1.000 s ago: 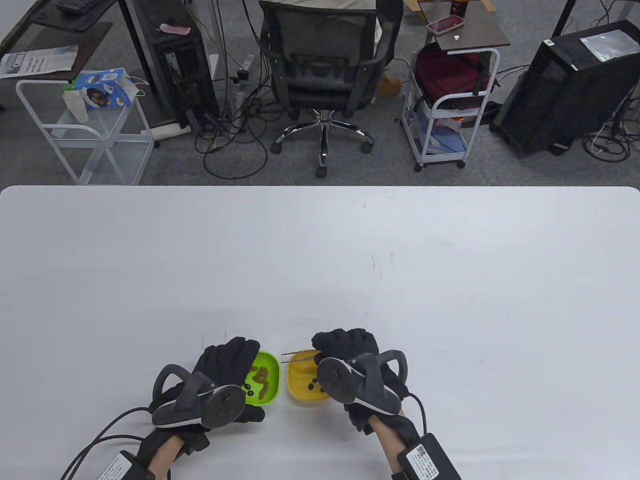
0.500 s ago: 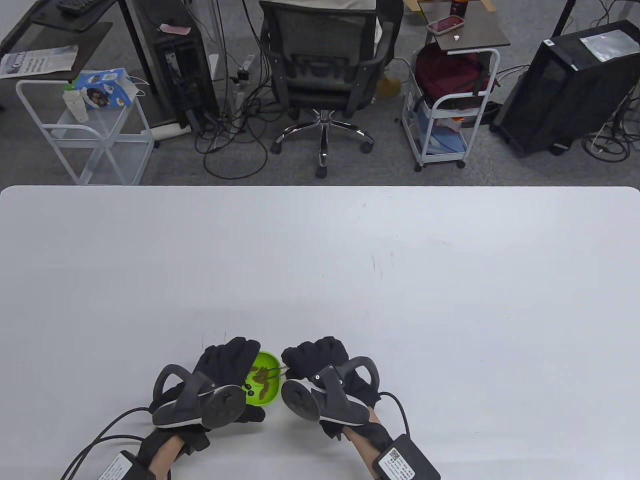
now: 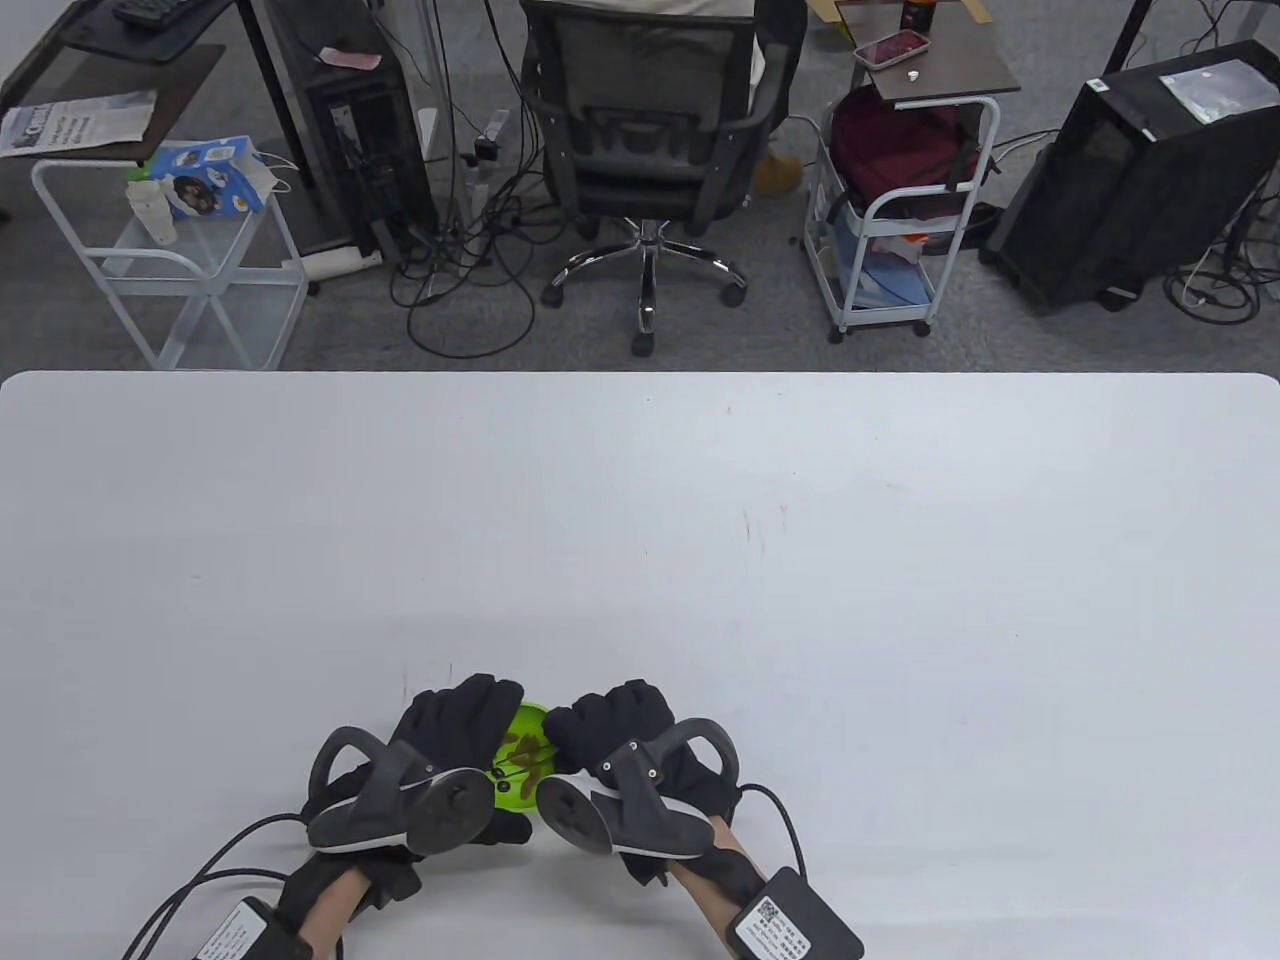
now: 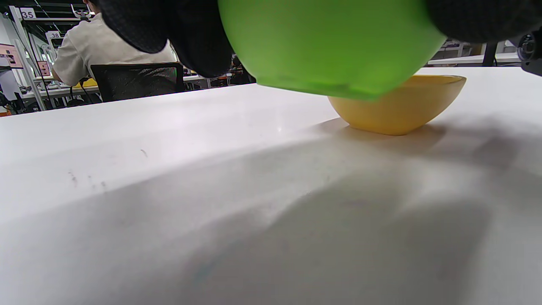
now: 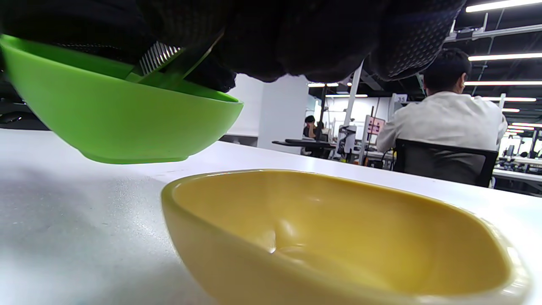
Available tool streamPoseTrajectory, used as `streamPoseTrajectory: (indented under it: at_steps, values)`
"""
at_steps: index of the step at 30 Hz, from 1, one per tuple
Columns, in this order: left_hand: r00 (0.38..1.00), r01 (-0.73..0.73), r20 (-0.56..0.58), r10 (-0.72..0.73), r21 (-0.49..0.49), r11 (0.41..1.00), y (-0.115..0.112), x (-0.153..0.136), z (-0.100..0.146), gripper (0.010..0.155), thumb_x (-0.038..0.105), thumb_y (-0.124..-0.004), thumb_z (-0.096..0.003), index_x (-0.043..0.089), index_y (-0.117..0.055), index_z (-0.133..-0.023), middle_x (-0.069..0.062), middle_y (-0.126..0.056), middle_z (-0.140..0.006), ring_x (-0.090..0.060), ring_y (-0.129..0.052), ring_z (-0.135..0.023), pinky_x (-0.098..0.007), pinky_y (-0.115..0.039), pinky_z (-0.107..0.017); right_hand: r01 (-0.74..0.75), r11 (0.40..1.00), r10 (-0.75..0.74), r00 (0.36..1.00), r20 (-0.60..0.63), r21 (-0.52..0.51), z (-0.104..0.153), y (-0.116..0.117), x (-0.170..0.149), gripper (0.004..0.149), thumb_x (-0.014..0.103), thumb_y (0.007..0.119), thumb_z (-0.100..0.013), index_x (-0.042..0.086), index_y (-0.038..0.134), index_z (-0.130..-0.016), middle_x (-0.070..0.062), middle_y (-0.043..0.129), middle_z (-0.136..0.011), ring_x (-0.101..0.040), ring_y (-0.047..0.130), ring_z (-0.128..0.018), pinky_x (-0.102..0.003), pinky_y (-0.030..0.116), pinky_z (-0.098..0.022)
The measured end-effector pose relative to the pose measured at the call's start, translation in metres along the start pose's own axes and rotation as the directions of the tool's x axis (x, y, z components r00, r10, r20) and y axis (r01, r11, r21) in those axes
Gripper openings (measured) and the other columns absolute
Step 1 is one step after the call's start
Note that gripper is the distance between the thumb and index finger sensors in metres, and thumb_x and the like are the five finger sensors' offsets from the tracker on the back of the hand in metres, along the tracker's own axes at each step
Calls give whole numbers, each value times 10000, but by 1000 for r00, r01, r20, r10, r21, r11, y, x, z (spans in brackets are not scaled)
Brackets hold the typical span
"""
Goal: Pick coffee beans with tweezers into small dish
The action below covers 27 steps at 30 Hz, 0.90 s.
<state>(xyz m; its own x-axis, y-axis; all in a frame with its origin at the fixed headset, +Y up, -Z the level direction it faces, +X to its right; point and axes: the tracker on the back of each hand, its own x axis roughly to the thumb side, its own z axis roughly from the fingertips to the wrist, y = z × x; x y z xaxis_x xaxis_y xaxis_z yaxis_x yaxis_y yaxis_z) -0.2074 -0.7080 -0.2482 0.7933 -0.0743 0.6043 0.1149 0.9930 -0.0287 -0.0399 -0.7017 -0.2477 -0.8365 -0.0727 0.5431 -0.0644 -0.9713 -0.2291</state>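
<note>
Right wrist view: tweezers (image 5: 169,65) under right-hand fingers (image 5: 296,38) reach into green dish (image 5: 118,127).

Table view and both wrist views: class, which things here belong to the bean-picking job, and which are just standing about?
In the job:
green dish, held by the left hand
coffee beans in it
tweezers, held by the right hand
yellow dish

Standing about:
office chair
white carts
computer tower
</note>
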Motion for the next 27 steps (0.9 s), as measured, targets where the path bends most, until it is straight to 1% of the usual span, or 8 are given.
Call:
streamPoseTrajectory:
  at_steps: [12, 17, 27]
  values:
    - [1000, -1, 0, 1, 9, 1000, 0, 1, 1, 1158, 727, -685, -350, -36, -449, -1188, -343, -601, -1189, -488, -821, -1001, -672, -677, -743, -33, 999, 33, 999, 9, 3, 0, 0, 3, 439, 370, 658, -444, 244, 685, -863, 42, 858, -673, -195, 913, -498, -558, 719, -692]
    - [1000, 1, 2, -1, 9, 1000, 0, 1, 1, 1156, 726, -687, -350, -35, -450, -1187, -344, -601, -1189, -486, -818, -1003, -670, -679, -744, -70, 998, 70, 998, 7, 8, 0, -2, 2, 429, 364, 648, -445, 252, 679, -858, 40, 854, -673, -193, 911, -500, -558, 719, -694]
    - [1000, 2, 0, -2, 8, 1000, 0, 2, 2, 1157, 726, -686, -349, -36, -449, -1187, -342, -600, -1190, -486, -821, -1001, -670, -679, -743, -73, 997, 73, 997, 9, 11, 0, -3, 2, 424, 357, 638, -445, 256, 678, -854, 39, 849, -677, -194, 906, -507, -558, 716, -699]
